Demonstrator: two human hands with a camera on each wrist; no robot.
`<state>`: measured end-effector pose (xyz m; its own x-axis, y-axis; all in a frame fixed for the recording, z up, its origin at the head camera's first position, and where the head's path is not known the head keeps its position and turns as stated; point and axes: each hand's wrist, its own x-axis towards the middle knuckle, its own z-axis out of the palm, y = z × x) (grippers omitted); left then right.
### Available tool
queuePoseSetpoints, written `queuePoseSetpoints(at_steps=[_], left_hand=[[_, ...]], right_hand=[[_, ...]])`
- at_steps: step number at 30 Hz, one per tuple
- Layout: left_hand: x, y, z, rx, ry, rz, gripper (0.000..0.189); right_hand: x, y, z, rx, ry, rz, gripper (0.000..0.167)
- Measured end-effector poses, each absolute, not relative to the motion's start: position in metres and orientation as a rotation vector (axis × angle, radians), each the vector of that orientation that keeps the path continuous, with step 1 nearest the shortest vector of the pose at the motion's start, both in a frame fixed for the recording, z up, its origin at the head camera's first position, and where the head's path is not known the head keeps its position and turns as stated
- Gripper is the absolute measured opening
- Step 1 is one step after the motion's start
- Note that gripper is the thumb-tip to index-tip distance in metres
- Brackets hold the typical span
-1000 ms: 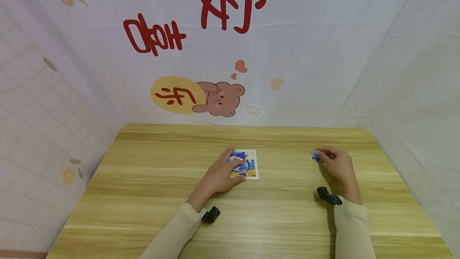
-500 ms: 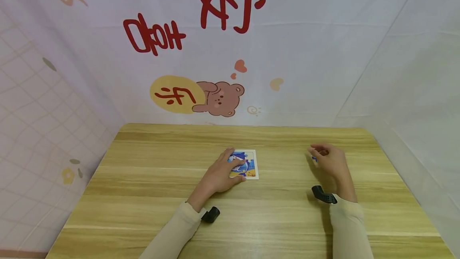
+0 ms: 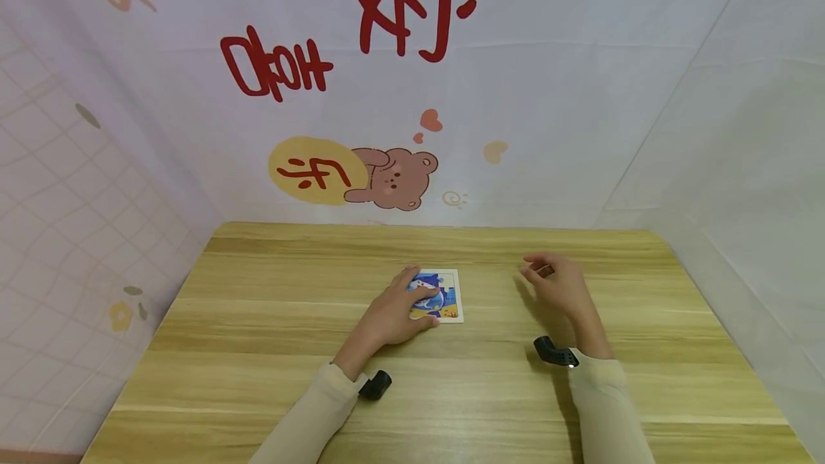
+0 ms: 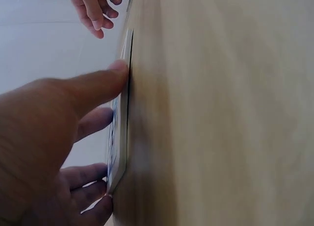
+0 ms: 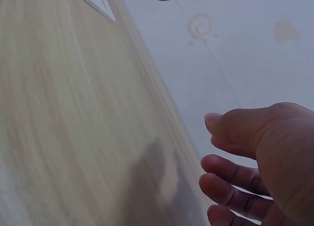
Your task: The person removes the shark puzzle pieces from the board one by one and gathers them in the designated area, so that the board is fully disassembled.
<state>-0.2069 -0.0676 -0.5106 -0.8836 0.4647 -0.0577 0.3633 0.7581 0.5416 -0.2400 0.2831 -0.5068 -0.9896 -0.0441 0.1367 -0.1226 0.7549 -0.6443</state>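
Note:
A small jigsaw puzzle board with a white rim and a blue, yellow and white picture lies flat near the table's middle. My left hand holds its left part: the thumb is at the near edge, other fingers reach the left and far edges, and one finger lies across the picture. Right of the board, my right hand is above the table, thumb and index finger brought together. The small blue puzzle piece seen there earlier is now hidden at the fingertips. In the right wrist view, the board's corner shows at the top.
The wooden table ends at a white cloth backdrop printed with a bear and red characters. Cloth also hangs on both sides. A black wrist camera sits on each cuff.
My right hand has moved left toward the board. The blue piece has left its spot on the right and gone from sight within the fingers. My left hand stays on the board.

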Motion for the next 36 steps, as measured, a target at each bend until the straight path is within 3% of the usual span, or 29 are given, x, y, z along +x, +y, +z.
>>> queuePoseSetpoints(at_steps=[13, 36], left_hand=[[-0.209, -0.083, -0.506, 0.777, 2.635, 0.795, 0.056], [-0.211, -0.081, -0.506, 0.752, 2.635, 0.838, 0.055]], right_hand=[[-0.24, 0.25, -0.512, 0.254, -2.839, 1.129, 0.036], [-0.229, 0.176, -0.519, 0.408, -2.769, 1.317, 0.032]])
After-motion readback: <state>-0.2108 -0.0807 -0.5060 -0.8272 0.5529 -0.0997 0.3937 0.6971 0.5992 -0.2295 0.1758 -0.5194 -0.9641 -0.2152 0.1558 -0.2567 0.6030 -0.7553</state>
